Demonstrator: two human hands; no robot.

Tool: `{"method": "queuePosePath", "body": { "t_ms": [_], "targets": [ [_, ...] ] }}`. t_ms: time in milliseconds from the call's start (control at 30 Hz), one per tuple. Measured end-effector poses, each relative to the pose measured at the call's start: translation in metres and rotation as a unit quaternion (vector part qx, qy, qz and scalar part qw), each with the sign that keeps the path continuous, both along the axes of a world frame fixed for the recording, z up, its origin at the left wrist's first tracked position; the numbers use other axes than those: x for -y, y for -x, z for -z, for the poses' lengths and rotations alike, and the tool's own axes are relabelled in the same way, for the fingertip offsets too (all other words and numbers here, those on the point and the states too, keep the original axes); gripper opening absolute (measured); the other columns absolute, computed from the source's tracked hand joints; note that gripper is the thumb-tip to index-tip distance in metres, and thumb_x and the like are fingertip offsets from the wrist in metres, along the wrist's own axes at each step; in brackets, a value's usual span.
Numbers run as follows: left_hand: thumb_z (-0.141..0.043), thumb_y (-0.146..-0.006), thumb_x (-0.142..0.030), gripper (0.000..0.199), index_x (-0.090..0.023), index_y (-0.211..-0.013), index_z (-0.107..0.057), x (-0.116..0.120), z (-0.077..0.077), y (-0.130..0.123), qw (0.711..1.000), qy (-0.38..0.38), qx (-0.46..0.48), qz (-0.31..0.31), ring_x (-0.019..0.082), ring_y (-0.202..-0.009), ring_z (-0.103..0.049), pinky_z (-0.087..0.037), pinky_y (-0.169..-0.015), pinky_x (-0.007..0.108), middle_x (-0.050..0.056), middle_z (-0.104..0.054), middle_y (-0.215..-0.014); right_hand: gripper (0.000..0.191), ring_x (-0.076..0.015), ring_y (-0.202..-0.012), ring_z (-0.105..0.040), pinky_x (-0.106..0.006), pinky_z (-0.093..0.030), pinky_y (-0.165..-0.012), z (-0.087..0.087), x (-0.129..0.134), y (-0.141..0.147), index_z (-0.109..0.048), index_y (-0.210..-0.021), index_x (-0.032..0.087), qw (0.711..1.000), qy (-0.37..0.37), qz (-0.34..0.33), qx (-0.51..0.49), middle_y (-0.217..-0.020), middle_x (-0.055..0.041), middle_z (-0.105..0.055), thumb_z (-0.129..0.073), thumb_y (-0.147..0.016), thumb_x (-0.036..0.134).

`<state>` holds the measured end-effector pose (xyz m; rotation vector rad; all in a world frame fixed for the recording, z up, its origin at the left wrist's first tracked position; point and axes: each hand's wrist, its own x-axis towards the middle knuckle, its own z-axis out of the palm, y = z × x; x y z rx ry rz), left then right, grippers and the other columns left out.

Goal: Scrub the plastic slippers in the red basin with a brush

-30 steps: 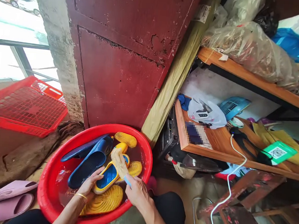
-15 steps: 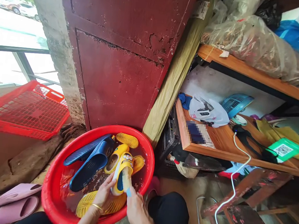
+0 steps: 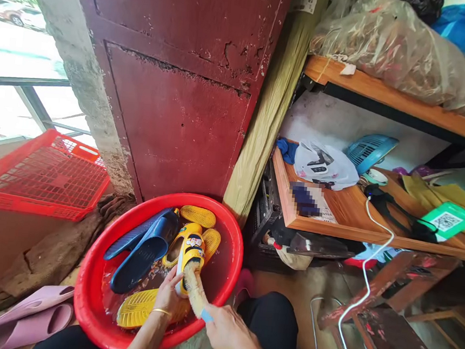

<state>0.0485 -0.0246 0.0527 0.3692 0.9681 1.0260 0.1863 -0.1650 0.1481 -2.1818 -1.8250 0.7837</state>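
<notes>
My left hand (image 3: 170, 295) is shut on a yellow child's slipper (image 3: 191, 252), holding it tilted up inside a red plastic basin (image 3: 229, 239) of water. My right hand (image 3: 227, 331) grips a scrubbing brush (image 3: 195, 289) by its blue handle, and the pale bristles press into the slipper's opening. A second yellow slipper (image 3: 173, 251) lies close to my left hand. Two more yellow soles (image 3: 141, 308) sit in the water, and a pair of navy slides (image 3: 141, 259) lies at the basin's left. The bristles' underside is hidden.
A red metal door (image 3: 172, 120) and a concrete pillar (image 3: 80, 79) rise behind the basin. A red plastic crate (image 3: 45, 180) and pink slippers (image 3: 28, 314) are on the left. To the right stand cluttered wooden shelves (image 3: 353, 228), a white cable (image 3: 364, 278) and a wooden stool (image 3: 388, 297).
The held slipper has swung from lying with its blue insole up to standing tilted, and the brush has moved from above it into its opening. The whole view has shifted slightly.
</notes>
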Motion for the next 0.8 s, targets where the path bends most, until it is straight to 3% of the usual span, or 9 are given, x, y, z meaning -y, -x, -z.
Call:
{"method": "queuePosePath", "body": {
  "t_ms": [67, 233, 300, 400, 500, 567, 667, 733, 800],
  "targets": [
    [-0.066, -0.076, -0.008, 0.062, -0.025, -0.134, -0.057, 0.001, 0.000, -0.003, 1.000, -0.001, -0.022, -0.002, 0.016, -0.067, -0.071, -0.058, -0.058, 0.026, 0.004, -0.076, -0.100, 0.041, -0.0227, -0.094, -0.071, -0.029, -0.049, -0.079, -0.004, -0.021, 0.008, -0.064, -0.126, 0.026, 1.000, -0.009, -0.020, 0.016, -0.101, -0.0079, -0.076, -0.044, -0.091, 0.017],
    [-0.064, -0.078, -0.006, 0.053, -0.025, -0.127, -0.061, 0.005, -0.003, 0.000, 0.999, 0.026, -0.033, 0.019, 0.013, -0.070, -0.071, -0.057, -0.063, 0.022, 0.004, -0.074, -0.108, 0.044, -0.0268, -0.106, -0.068, -0.034, -0.048, -0.087, -0.005, -0.067, 0.022, -0.061, -0.129, 0.011, 0.999, -0.029, 0.020, 0.035, -0.111, -0.0198, -0.071, -0.038, -0.092, 0.012],
    [-0.063, -0.077, -0.005, 0.054, -0.025, -0.127, -0.060, 0.005, -0.003, 0.004, 0.999, 0.029, -0.037, 0.009, 0.013, -0.068, -0.070, -0.057, -0.062, 0.023, 0.004, -0.075, -0.103, 0.044, -0.0264, -0.104, -0.069, -0.033, -0.049, -0.085, -0.002, -0.060, 0.021, -0.062, -0.129, 0.012, 0.999, -0.027, 0.006, 0.025, -0.108, -0.0181, -0.073, -0.041, -0.091, 0.013],
    [-0.066, -0.076, -0.007, 0.052, -0.024, -0.125, -0.061, 0.003, -0.001, 0.005, 0.999, 0.019, -0.036, 0.006, 0.014, -0.060, -0.068, -0.055, -0.056, 0.024, 0.004, -0.075, -0.095, 0.045, -0.0264, -0.096, -0.071, -0.032, -0.049, -0.080, -0.001, -0.026, 0.012, -0.065, -0.126, 0.020, 0.999, -0.012, -0.035, 0.019, -0.102, -0.0132, -0.075, -0.044, -0.087, 0.016],
    [-0.070, -0.075, -0.013, 0.047, -0.025, -0.120, -0.063, 0.001, 0.001, 0.002, 1.000, -0.003, -0.022, -0.001, 0.015, -0.063, -0.070, -0.055, -0.059, 0.025, 0.003, -0.075, -0.091, 0.047, -0.0244, -0.089, -0.071, -0.030, -0.047, -0.075, -0.013, 0.009, -0.005, -0.065, -0.126, 0.029, 0.998, 0.001, -0.063, -0.010, -0.096, -0.0067, -0.076, -0.046, -0.084, 0.018],
    [-0.072, -0.073, -0.017, 0.043, -0.025, -0.115, -0.065, -0.002, 0.003, 0.004, 0.999, -0.017, -0.044, -0.008, 0.016, -0.064, -0.070, -0.056, -0.060, 0.027, 0.002, -0.075, -0.089, 0.041, -0.0204, -0.081, -0.069, -0.026, -0.044, -0.070, -0.027, 0.020, -0.020, -0.070, -0.114, 0.031, 0.996, 0.003, -0.071, -0.056, -0.089, -0.0017, -0.076, -0.045, -0.084, 0.018],
    [-0.072, -0.073, -0.027, 0.037, -0.022, -0.109, -0.067, -0.014, 0.006, 0.024, 0.987, -0.046, -0.150, -0.031, 0.018, -0.069, -0.070, -0.057, -0.062, 0.029, 0.004, -0.075, -0.094, 0.029, -0.0128, -0.066, -0.061, -0.020, -0.039, -0.059, -0.044, 0.015, -0.044, -0.073, -0.101, 0.028, 0.985, 0.011, -0.068, -0.160, -0.076, 0.0032, -0.070, -0.048, -0.087, 0.023],
    [-0.071, -0.072, -0.037, 0.040, -0.020, -0.108, -0.068, -0.024, 0.007, 0.049, 0.962, -0.094, -0.249, -0.056, 0.024, -0.089, -0.072, -0.059, -0.075, 0.034, 0.007, -0.075, -0.104, 0.031, -0.0090, -0.053, -0.051, -0.018, -0.035, -0.049, -0.046, -0.001, -0.060, -0.070, -0.112, 0.027, 0.969, 0.016, -0.036, -0.242, -0.072, 0.0045, -0.065, -0.047, -0.091, 0.031],
    [-0.068, -0.071, -0.047, 0.049, -0.019, -0.111, -0.068, -0.035, 0.002, 0.075, 0.919, -0.164, -0.356, -0.046, 0.031, -0.106, -0.069, -0.057, -0.088, 0.041, 0.010, -0.075, -0.111, 0.040, -0.0068, -0.043, -0.044, -0.018, -0.033, -0.042, -0.038, -0.025, -0.074, -0.063, -0.127, 0.025, 0.954, -0.004, 0.018, -0.299, -0.073, 0.0046, -0.062, -0.044, -0.093, 0.037]
  ]
}}
